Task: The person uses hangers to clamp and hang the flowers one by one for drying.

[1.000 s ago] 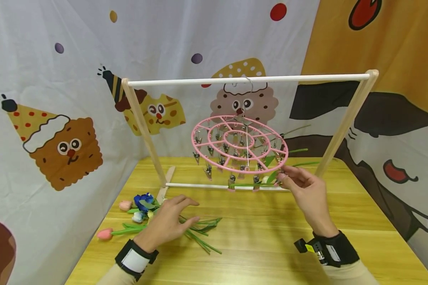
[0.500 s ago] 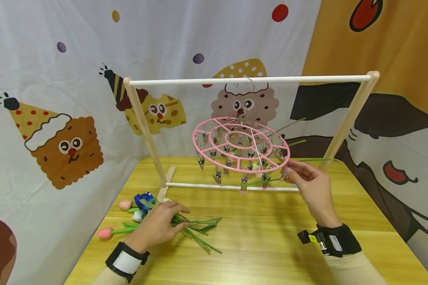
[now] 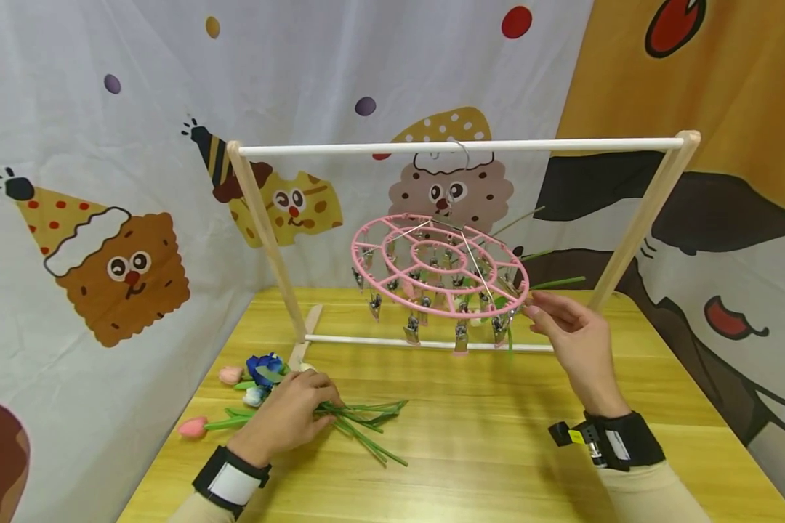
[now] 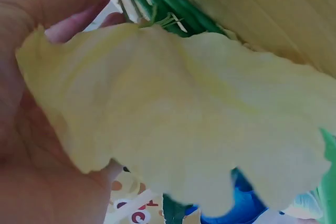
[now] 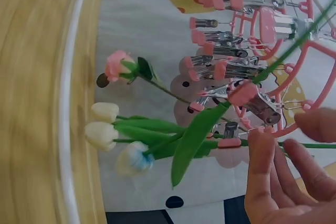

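Note:
A round pink clip hanger (image 3: 459, 315) hangs from the rack. My right hand (image 3: 578, 349) is at its right rim, fingers bent and thumb apart, touching or very near it. Beside those fingers, a metal clip (image 5: 257, 104) with pink tips grips a green stem bearing a long leaf (image 5: 195, 142). White tulips (image 5: 100, 136), a blue-and-white tulip (image 5: 132, 161) and a pink rose (image 5: 118, 66) hang from the clips. My left hand (image 3: 289, 418) reaches with relaxed fingers over loose stems (image 3: 386, 415) on the table. A pale yellow flower (image 4: 157, 103) covers much of its wrist view.
A blue flower (image 3: 264, 369) and pink tulips, one lower pink tulip (image 3: 192, 427) among them, lie at the table's left. The rack's white top bar (image 3: 366, 149) spans wooden side posts (image 3: 271, 240). Patterned cloth (image 3: 105, 131) stands behind the table.
The hanger has turned and swayed, and a green stem that ran to my right fingers has left them. My right hand moved slightly right. My left fingers came down toward the stems.

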A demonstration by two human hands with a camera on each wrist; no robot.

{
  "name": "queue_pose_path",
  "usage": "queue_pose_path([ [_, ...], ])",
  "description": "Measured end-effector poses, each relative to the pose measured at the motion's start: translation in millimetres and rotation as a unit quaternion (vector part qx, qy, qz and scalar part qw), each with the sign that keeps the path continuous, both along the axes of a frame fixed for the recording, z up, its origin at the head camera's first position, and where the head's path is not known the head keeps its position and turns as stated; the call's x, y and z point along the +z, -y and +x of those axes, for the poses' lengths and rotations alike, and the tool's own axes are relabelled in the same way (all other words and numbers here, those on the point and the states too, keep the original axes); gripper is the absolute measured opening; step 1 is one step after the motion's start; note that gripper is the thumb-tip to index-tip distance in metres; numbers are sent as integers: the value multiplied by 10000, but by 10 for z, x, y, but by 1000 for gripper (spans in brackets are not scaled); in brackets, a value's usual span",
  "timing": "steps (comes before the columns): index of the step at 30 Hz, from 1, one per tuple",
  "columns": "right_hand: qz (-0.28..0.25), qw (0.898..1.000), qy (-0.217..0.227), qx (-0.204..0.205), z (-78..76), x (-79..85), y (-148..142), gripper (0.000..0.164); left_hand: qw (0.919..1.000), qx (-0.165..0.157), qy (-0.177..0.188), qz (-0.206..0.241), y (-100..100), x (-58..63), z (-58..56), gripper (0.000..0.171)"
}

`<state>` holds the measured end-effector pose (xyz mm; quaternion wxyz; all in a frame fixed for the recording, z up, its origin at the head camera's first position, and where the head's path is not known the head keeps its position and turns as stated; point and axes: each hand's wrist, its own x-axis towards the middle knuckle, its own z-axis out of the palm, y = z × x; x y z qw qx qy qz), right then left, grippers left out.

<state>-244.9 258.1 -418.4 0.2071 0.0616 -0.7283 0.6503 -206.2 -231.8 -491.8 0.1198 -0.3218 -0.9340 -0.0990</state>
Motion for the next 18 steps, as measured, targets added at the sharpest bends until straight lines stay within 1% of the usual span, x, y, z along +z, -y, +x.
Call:
queue_pose_path([
  [2,246,9992,8,-305,38,-30,6,42,9999,-62,-116,-62,-6,-24,-14,24],
  [5,665,9950,143,-726,103,-99,15,40,9994,-154,-283,-159,-18,-61,-41,24],
  [7,840,9923,275,-865,153,-150,20,39,9989,-210,-350,-219,-28,-77,-55,24],
  [11,1022,9902,440,-841,239,-235,34,35,9986,-248,-369,-273,-50,-82,-53,23],
  [13,1114,9897,477,-757,273,-267,41,32,9985,-275,-389,-278,-64,-80,-46,23],
  [15,1234,9888,506,-667,305,-300,42,30,9980,-359,-440,-280,-78,-78,-42,22],
  [18,1516,9856,534,-525,347,-349,47,27,9971,-567,-441,-251,-113,-88,-51,19],
])
